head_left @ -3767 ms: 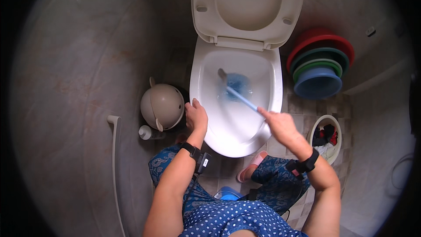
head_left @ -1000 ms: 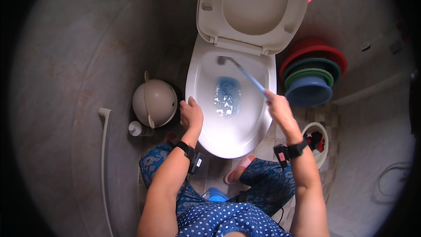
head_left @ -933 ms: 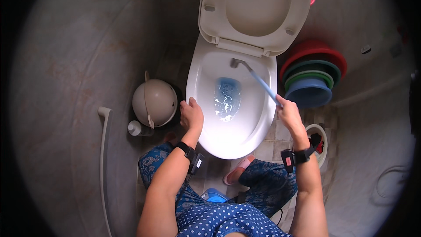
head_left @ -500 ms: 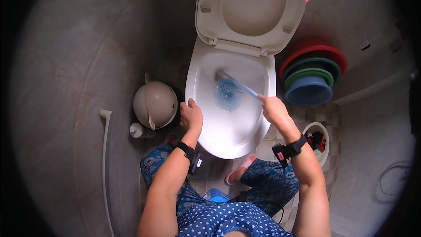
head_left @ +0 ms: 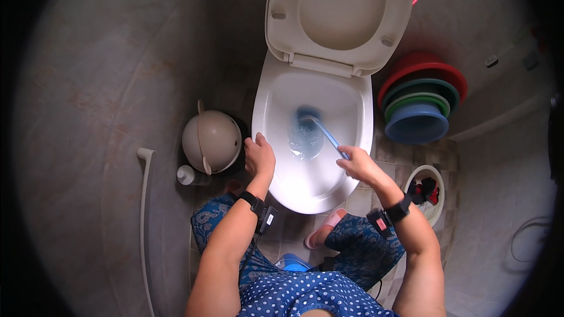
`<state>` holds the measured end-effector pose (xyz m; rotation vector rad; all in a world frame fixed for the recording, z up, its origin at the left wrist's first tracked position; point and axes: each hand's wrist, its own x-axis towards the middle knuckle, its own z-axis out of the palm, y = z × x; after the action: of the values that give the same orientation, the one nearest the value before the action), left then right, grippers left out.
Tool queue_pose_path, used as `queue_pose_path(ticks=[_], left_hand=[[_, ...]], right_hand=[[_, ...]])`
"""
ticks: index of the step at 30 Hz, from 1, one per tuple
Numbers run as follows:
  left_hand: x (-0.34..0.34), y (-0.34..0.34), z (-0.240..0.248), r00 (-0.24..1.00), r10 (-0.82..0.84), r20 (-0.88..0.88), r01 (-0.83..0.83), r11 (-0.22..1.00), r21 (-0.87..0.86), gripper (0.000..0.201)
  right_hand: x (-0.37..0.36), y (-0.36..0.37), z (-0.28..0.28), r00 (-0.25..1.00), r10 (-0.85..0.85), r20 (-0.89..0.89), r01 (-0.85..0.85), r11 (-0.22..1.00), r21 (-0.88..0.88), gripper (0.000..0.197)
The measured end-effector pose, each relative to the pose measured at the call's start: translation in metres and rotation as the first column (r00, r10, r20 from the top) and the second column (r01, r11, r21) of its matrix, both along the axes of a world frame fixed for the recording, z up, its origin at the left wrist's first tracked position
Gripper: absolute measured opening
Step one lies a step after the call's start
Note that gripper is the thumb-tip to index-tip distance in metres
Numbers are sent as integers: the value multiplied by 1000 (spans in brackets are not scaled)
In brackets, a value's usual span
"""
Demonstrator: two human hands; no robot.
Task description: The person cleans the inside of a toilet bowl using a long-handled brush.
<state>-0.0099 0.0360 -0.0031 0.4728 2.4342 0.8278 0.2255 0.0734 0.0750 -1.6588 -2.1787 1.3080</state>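
In front of me stands a white toilet with its seat and lid raised. Bluish water lies in the bowl. My right hand is closed round the light blue handle of a toilet brush, over the bowl's right side. The handle slants down to the far left, and the brush head, blurred, is at the far end of the water. On the left side of the bowl, my left hand is closed over the rim, thumb up and some fingers hidden.
Left of the toilet are a beige round bin, a white-capped bottle and a pale rail. Nested basins lean to the right. Nearer is a white basket with dark and red cloth. A blue object lies between my legs.
The brush head has moved a little right and nearer within the bowl. My right hand has come slightly left and toward me with the handle. My left hand keeps its place on the rim.
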Motion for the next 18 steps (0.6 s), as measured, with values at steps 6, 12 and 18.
queue_pose_path(ticks=[6,12,18], left_hand=[[5,5,-4,1000,21,19,-22,999,47,53],[1,3,-10,999,25,32,-26,999,46,53],[3,2,0,999,31,11,-31,999,42,54]], right_hand=[[-18,-40,-36,961,-104,-257,113,993,18,43],[-32,-43,-30,904,-232,-360,141,955,-262,50],[-19,-63,-47,904,-251,-347,173,955,-239,49]])
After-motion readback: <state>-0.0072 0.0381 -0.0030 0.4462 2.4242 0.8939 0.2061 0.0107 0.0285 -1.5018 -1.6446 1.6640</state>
